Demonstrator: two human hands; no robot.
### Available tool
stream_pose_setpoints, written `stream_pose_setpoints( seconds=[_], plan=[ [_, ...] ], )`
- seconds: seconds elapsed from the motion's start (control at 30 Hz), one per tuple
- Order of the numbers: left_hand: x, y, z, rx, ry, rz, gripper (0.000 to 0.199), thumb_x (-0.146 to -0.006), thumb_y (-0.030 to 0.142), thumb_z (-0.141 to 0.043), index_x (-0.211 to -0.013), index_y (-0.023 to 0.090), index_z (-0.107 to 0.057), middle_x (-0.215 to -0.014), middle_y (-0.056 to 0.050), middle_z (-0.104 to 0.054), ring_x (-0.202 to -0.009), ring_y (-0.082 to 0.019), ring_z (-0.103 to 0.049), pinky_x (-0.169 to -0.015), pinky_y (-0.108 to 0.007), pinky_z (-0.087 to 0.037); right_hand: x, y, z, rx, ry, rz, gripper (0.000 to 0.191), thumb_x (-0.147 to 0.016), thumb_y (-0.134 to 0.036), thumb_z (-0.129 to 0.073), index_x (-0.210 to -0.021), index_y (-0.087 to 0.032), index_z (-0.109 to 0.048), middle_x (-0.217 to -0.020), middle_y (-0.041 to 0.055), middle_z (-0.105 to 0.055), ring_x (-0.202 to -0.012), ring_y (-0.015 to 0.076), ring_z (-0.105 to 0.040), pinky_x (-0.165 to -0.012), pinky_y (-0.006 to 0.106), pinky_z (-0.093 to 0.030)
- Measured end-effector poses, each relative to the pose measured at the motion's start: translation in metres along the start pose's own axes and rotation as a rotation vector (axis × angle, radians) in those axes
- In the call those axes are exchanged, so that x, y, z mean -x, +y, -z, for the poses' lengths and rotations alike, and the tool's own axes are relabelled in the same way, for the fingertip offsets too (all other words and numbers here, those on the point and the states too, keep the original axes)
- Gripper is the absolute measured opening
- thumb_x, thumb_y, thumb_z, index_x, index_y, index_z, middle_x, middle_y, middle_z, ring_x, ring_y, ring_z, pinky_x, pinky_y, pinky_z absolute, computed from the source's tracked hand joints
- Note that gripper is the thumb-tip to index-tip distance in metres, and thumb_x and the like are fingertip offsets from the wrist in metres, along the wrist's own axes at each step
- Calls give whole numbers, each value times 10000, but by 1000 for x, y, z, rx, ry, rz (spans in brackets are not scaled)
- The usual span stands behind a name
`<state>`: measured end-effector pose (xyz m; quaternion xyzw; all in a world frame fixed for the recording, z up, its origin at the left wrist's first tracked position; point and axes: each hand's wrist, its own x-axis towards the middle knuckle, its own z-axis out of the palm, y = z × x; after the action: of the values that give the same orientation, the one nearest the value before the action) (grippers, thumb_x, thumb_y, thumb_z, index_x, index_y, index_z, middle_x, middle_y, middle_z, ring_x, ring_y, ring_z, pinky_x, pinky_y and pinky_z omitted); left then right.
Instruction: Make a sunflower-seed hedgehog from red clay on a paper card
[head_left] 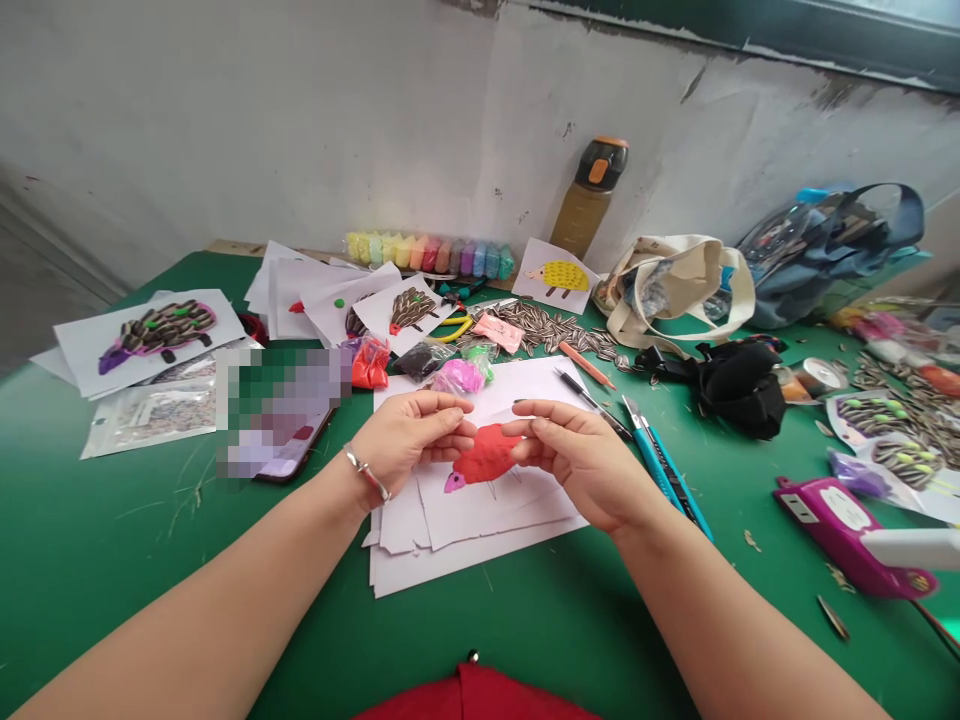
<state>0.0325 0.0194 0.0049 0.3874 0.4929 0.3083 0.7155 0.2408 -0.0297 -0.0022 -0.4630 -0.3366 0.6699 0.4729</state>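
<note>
A red clay body [484,455] with a small purple clay head [454,483] lies flat on a stack of white paper [480,545]. Thin leg lines are drawn below it. Over its left side, my left hand [424,437] has its thumb and fingers pressed together; a metal bracelet circles that wrist. My right hand [574,450] mirrors it over the right side, thumb against the curled fingers. Whatever sits in either pinch is too small or hidden to name. Behind the hands rest bags of pink clay [459,377], red clay [369,362] and black clay [421,360].
A pen [592,400] and a blue utility knife [664,470] lie right of the paper. Striped sunflower seeds [540,328] spread behind. A phone [289,425], finished hedgehog pictures [161,330], a bottle [592,200], a cloth bag [675,290] and a magenta device [847,535] surround the workspace.
</note>
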Motion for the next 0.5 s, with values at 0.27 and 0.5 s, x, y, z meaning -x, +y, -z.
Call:
stream_pose_setpoints(
  seconds=[0.27,0.5],
  plan=[
    [-6,-2,3,-116,18,-30,431,-569,468,-875,-740,134,-664,-667,-43,-702,-571,-120,-633,-551,-223,-498,-2,-2,4,114,12,36,259,-772,-417,-742,-783,-180,-639,-676,-19,-633,-565,82,-525,-598,240,-423],
    [-8,-3,6,-159,39,-69,419,-585,464,-858,-648,141,-598,-512,23,-596,-431,-53,-495,-429,-164,-387,-2,-2,5,225,56,97,237,-773,-382,-736,-751,-183,-610,-603,-45,-564,-555,82,-499,-580,230,-404]
  ],
)
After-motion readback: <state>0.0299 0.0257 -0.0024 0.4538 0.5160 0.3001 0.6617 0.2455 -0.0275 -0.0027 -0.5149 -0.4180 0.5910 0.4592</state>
